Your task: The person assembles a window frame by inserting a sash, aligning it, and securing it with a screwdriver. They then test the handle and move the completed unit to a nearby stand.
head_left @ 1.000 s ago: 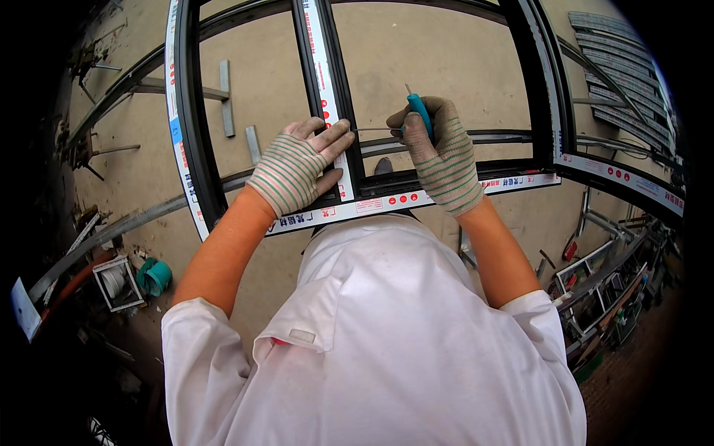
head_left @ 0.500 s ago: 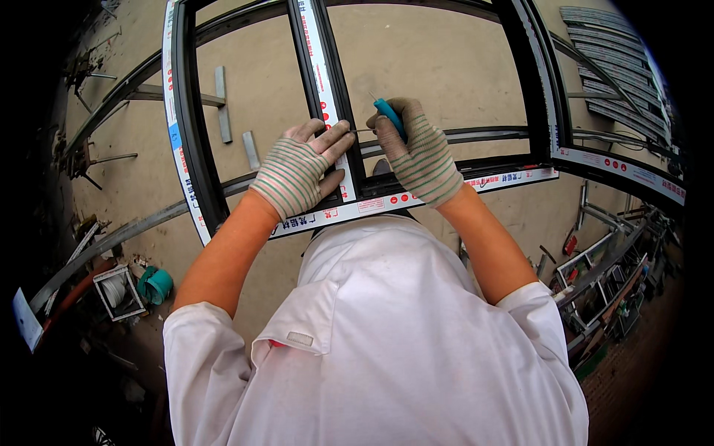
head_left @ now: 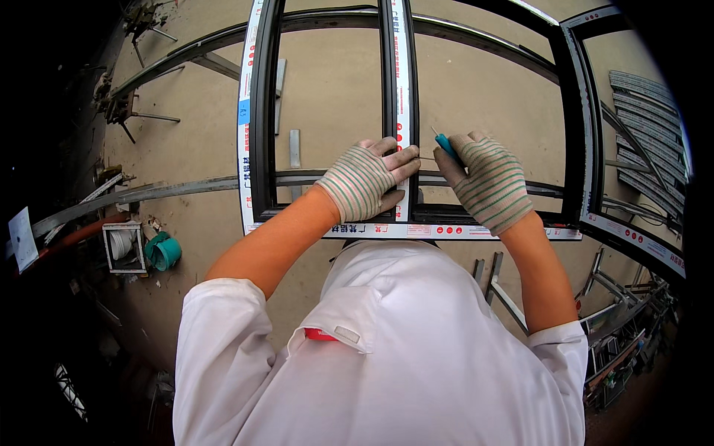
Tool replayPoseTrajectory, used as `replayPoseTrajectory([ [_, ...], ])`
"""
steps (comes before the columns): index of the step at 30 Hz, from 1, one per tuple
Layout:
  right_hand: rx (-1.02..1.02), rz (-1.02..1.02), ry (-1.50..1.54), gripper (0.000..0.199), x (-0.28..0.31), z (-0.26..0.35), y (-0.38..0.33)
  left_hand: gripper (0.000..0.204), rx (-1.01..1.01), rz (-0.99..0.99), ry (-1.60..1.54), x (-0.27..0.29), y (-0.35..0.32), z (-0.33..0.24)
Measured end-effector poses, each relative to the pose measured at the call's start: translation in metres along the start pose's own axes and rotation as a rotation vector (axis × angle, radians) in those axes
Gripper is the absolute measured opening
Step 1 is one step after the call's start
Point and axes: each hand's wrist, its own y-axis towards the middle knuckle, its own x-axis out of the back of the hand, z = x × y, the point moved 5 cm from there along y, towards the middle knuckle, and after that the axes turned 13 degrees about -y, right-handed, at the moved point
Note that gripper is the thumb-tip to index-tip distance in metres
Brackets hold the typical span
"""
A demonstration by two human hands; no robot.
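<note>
left hand (head_left: 366,182) is laid over the bar (head_left: 403,89), fingers extended and slightly apart, nothing seen in its grasp. right hand (head_left: 487,178) is closed round the teal handle of a small tool (head_left: 446,146), thin tip poking up past the fingers. slim rod (head_left: 427,157) spans the gap between right fingers and left fingertips; its far end is lost by the bar, and whether it belongs to the tool cannot be told. both gloves striped, fingertips dark.

bar is part of a black frame (head_left: 248,156), lying right in front of the person, bar meeting its near edge. progress, judged from this: frame members look assembled, bar in place; the job at the bar reads as underway, not finished, since tool and rod are out. film covers frame and bar faces, not peeled off. no pane seen in the openings. whether the joint is fastened: too small to tell.

further out: rail (head_left: 186,186) passing under the frame, teal bucket (head_left: 165,253) and boxed spool (head_left: 125,247) at left, stacked strips (head_left: 645,111) at right.
</note>
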Motion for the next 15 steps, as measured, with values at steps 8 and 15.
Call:
replayPoseTrajectory([
  [8, -0.272, 0.036, 0.292, 0.032, -0.015, 0.0, 0.0, 0.059, 0.022, 0.014, -0.015, 0.002, -0.002, 0.003],
  [15, -0.364, 0.166, 0.393, 0.044, -0.021, -0.008, 0.002, 0.06, 0.019, 0.007, -0.015, -0.001, -0.003, 0.002],
])
